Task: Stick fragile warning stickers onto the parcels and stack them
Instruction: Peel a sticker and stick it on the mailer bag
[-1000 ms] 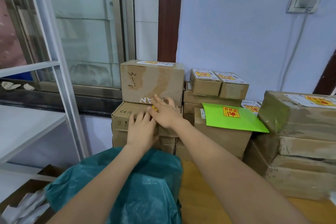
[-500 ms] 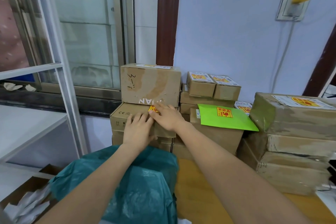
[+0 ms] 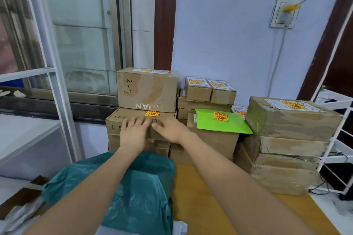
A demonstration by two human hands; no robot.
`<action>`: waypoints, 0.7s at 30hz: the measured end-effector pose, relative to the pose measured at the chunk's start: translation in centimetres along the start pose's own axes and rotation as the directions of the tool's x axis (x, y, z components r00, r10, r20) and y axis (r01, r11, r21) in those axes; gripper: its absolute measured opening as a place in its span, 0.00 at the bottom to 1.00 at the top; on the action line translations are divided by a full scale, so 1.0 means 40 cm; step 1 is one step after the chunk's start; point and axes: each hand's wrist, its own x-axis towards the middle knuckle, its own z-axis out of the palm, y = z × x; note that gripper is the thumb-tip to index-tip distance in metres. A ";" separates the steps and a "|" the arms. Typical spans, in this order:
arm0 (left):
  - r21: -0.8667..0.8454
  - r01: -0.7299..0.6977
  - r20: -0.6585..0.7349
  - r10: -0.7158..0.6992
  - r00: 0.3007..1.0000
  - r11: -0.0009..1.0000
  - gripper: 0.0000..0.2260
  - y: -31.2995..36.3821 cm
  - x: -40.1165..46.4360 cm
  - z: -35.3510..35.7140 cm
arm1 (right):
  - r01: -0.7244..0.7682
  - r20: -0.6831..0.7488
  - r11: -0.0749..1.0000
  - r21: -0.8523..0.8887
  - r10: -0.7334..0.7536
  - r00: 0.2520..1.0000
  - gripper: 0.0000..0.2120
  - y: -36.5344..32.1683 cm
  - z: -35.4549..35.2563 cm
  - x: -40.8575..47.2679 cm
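Head view shows me the yellow fragile sticker (image 3: 152, 113) lying on the top of a cardboard parcel (image 3: 122, 120) under a bigger box (image 3: 147, 89). Just near of it, my left hand (image 3: 134, 133) and right hand (image 3: 172, 129) rest flat on that parcel, fingers (image 3: 141, 121) straight, gripping nothing. A green envelope (image 3: 219, 122) lies to the right.

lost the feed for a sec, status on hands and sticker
Left hand and right hand open, flat on the lower box. Fragile sticker on its top. Big box sits just behind.
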 end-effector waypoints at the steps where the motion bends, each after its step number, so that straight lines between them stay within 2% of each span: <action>1: -0.009 0.009 0.007 -0.009 1.000 1.000 0.33 0.003 -0.002 0.000 | -0.005 0.001 1.000 0.005 0.005 1.000 0.25 0.001 -0.003 -0.008; 7: -0.166 -0.017 0.160 0.044 0.986 0.986 0.33 -0.009 -0.003 -0.032 | -0.006 -0.026 1.000 0.009 0.007 1.000 0.26 0.002 -0.011 -0.068; 13: -0.442 0.013 0.051 0.011 0.999 0.897 0.29 -0.056 -0.074 -0.088 | 0.063 -0.059 0.998 -0.027 -0.065 0.996 0.24 0.005 -0.007 -0.143; 17: -0.453 0.022 0.028 -0.010 1.000 0.891 0.23 -0.102 -0.145 -0.118 | 0.093 -0.081 0.995 -0.043 -0.096 0.992 0.25 0.018 0.012 -0.195; 21: -0.433 0.114 0.087 -0.085 0.993 0.894 0.16 -0.135 -0.220 -0.128 | 0.126 -0.088 0.992 0.018 -0.124 0.988 0.26 0.023 0.049 -0.248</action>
